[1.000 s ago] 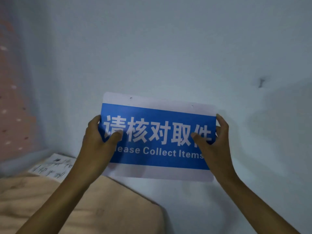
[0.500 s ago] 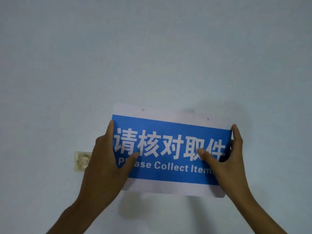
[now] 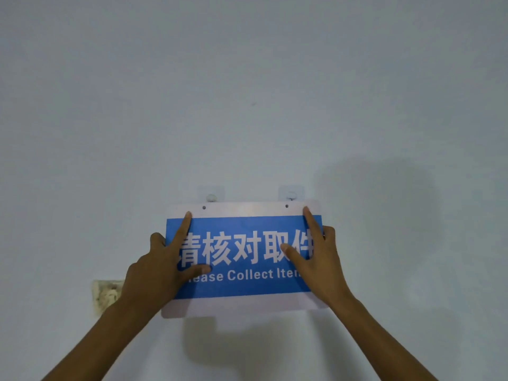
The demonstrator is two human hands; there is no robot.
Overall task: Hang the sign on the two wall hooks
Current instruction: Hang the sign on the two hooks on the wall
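Observation:
A blue and white sign (image 3: 244, 287) with white Chinese characters and the words "Please Collect Items" is held flat against the pale wall. My left hand (image 3: 162, 268) grips its left edge, index finger stretched up. My right hand (image 3: 316, 259) grips its right edge the same way. Two small holes, one (image 3: 204, 207) at the left and one (image 3: 286, 206) at the right, show in the sign's white top strip. Just above the top edge sit two clear adhesive hooks, the left hook (image 3: 211, 197) and the right hook (image 3: 290, 195). The holes lie just below the hooks.
A yellowed wall socket plate (image 3: 105, 294) sits on the wall to the left of my left forearm. The surrounding wall (image 3: 247, 92) is plain and pale, with a small dark mark above the hooks. Shadows of my arms and the sign fall below and to the right.
My view has swung up and away from the wooden surface and papers. Both hands have lifted the sign up the wall and levelled it, and the two hooks have come into view above it.

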